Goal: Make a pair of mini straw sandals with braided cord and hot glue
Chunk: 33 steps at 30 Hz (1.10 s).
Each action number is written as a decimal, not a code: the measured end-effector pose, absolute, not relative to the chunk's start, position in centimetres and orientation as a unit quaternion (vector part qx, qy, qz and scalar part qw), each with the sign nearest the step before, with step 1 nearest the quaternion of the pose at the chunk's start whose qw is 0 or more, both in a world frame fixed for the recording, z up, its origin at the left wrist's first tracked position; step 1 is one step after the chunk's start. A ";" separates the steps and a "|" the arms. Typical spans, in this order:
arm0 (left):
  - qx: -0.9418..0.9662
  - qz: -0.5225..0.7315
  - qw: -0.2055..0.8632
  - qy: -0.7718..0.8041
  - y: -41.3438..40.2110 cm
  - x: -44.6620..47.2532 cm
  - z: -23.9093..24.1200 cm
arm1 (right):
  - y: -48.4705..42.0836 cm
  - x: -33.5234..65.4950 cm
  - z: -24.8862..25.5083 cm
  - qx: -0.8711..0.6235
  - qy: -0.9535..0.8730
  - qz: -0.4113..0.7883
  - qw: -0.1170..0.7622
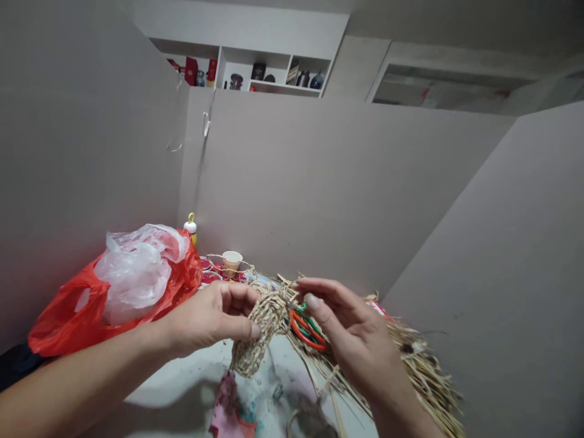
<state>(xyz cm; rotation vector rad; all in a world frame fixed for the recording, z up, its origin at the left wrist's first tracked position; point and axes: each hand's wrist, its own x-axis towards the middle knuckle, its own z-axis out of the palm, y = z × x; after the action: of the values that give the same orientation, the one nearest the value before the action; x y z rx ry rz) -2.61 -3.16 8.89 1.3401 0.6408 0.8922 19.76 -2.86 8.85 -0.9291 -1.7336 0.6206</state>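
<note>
My left hand (210, 316) is closed on a small woven straw piece (260, 331), thumb pressed on its side, holding it above the table. My right hand (351, 334) reaches in from the right, fingers pinched at the loose straw strands at the top of the weave (285, 292). The woven piece hangs down between both hands. A pile of loose dry straw (410, 359) lies under and right of my right hand.
A red plastic bag with a clear bag on top (123, 286) sits at the left. Red and green rings (306, 328) lie on the patterned table cover (255, 401). A paper cup (232, 260) and a small bottle (190, 226) stand behind. Walls close in all round.
</note>
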 end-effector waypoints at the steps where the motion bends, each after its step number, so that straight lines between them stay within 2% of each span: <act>1: 0.592 0.389 0.649 0.278 -3.2 -2.6 8.9 | -2.6 19.7 8.7 -0.370 -0.738 0.265 0.498; 4: 0.597 0.372 0.656 0.273 -3.2 -2.4 8.8 | -2.1 19.4 8.2 -0.326 -0.781 0.301 0.440; 14: 0.612 0.385 0.648 0.241 -3.2 -1.7 7.9 | -2.7 18.6 8.6 -0.312 -0.802 0.353 0.367; 20: 0.643 0.414 0.573 0.295 -3.2 -1.6 7.8 | -2.8 18.4 8.1 -0.333 -0.778 0.352 0.400; 26: 0.690 0.412 0.477 0.355 -3.6 -1.6 8.4 | -3.3 18.5 8.9 -0.338 -0.821 0.245 0.389; 33: 0.688 0.410 0.475 0.364 -3.6 -1.5 8.2 | -3.5 18.6 9.4 -0.346 -0.852 0.175 0.353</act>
<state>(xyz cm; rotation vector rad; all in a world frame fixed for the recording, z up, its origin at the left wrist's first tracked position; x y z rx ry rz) -1.47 -3.62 8.24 1.6828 0.8907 1.0020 18.65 -3.48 9.44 -0.8959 -2.2028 0.4517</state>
